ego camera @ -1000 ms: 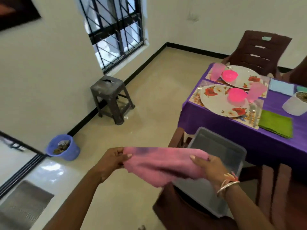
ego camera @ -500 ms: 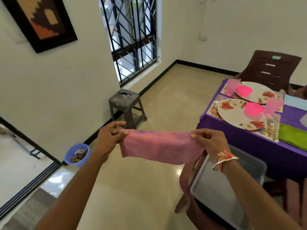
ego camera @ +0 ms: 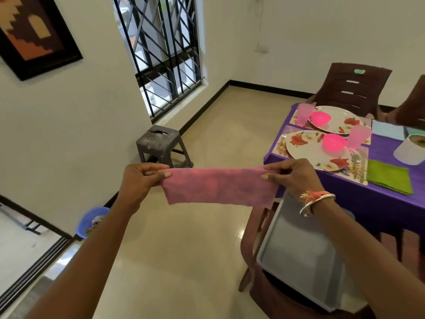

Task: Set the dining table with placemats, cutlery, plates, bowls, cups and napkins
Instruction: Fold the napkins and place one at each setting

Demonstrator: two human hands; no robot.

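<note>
Head view shows the purple-clothed table at your right, with a grey bin sitting on a brown chair nearer to you. You hold the pink napkin stretched out in the air ahead of you, left of the table and above the floor. Your left hand pinches its top left corner between thumb and fingers, and your right hand pinches the top right corner likewise. On the table lies the near plate, a green napkin to its right, a pink bowl on it, and a pink cup just beside the bowl.
</note>
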